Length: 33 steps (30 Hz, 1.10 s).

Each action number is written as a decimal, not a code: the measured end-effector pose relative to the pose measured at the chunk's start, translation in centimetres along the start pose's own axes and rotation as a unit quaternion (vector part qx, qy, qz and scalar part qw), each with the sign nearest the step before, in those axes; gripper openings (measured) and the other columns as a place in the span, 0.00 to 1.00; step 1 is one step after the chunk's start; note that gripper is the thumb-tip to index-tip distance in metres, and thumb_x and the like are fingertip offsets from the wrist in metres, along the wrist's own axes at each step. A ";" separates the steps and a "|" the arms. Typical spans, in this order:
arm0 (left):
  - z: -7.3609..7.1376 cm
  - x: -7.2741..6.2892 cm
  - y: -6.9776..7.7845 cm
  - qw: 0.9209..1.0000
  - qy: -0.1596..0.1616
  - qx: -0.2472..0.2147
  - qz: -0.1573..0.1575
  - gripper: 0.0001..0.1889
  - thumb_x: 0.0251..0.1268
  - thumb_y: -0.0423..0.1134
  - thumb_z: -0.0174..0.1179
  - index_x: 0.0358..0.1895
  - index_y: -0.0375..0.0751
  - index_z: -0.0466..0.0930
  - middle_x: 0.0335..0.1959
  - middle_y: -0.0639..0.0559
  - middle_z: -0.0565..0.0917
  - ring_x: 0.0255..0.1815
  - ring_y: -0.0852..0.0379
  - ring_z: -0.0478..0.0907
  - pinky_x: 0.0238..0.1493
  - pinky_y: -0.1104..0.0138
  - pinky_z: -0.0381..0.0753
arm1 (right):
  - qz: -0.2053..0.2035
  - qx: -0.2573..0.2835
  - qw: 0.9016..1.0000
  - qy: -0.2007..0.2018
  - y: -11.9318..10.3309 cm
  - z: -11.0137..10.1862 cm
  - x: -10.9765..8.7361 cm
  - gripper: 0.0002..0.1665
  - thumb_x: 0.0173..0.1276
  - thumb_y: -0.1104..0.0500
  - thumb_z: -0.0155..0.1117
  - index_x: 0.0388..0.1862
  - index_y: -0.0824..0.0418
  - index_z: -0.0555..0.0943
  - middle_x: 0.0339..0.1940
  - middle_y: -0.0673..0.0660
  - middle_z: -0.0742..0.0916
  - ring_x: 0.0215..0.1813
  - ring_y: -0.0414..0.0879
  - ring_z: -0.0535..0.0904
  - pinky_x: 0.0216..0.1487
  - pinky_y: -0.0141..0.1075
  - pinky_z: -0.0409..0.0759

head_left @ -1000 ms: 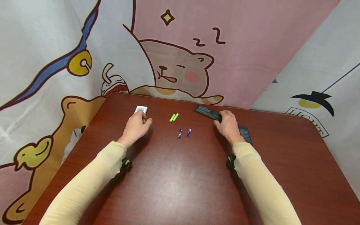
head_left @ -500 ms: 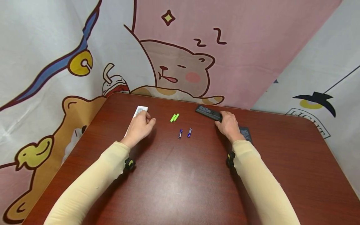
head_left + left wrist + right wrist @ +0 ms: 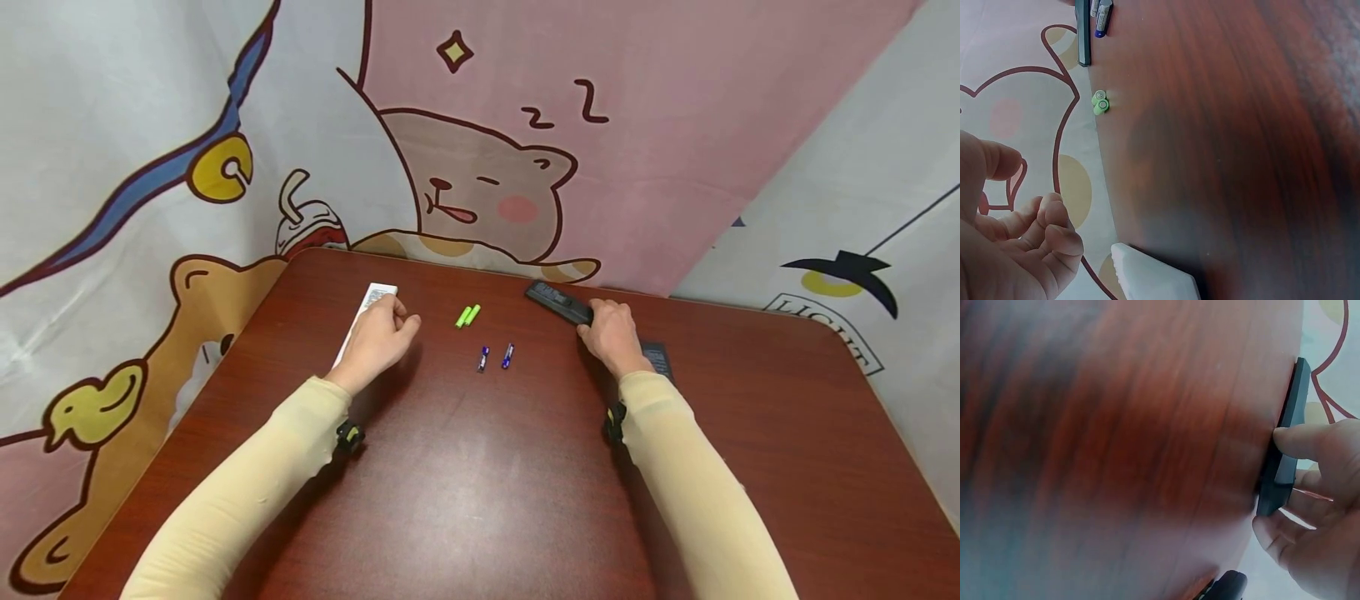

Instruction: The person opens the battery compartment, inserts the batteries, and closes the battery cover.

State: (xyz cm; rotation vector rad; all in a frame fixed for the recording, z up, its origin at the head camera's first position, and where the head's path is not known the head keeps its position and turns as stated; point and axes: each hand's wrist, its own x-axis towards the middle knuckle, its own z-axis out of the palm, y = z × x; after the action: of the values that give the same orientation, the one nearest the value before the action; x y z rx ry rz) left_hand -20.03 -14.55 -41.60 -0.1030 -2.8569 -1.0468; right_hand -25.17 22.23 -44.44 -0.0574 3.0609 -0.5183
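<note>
Towards four o'clock the right hand (image 3: 1334, 528) grips a long black object (image 3: 1286, 456) — wood-grained tabletop (image 3: 1104, 437) at nine, patterned cloth (image 3: 1335, 356) at two, another black thing (image 3: 1230, 586) at five.

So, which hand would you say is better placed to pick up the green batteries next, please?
Probably the left hand: it appears to hold nothing and is nearer the green batteries, while the right hand grips the black remote.

Left fingers (image 3: 1055, 215) loosely curled
</note>
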 end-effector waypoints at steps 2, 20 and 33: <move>0.0 0.0 0.0 1.000 0.000 0.000 0.000 0.17 0.71 0.45 0.59 0.47 0.31 0.78 0.35 0.44 0.82 0.37 0.46 0.79 0.42 0.54 0.77 | -0.001 -0.005 1.000 0.002 -0.1 0.0 0.0 0.33 0.71 0.59 0.65 0.71 0.73 0.71 0.66 0.75 0.77 0.66 0.72 0.69 0.67 0.61 0.69; 0.2 -0.3 0.7 1.000 -0.002 -0.016 0.008 0.12 0.70 0.43 0.58 0.43 0.35 0.77 0.35 0.44 0.83 0.37 0.47 0.80 0.41 0.55 0.78 | 0.028 0.054 0.997 -0.042 -1.6 -0.6 -0.8 0.37 0.65 0.59 0.70 0.68 0.72 0.68 0.60 0.75 0.77 0.58 0.68 0.77 0.62 0.60 0.75; 1.1 -1.1 2.9 0.998 -0.016 -0.046 0.026 0.12 0.71 0.42 0.60 0.46 0.35 0.78 0.37 0.44 0.84 0.37 0.49 0.81 0.42 0.56 0.78 | 0.053 0.135 0.989 -0.022 -2.3 -1.1 -1.8 0.35 0.65 0.61 0.69 0.66 0.74 0.66 0.44 0.72 0.87 0.40 0.58 0.88 0.48 0.48 0.81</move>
State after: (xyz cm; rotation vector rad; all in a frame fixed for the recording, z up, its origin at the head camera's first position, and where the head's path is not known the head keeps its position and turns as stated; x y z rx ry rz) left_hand -18.73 -11.70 -40.69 -0.2029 -2.8169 -1.1769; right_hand -23.34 20.51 -42.57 0.1005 2.9008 -0.9043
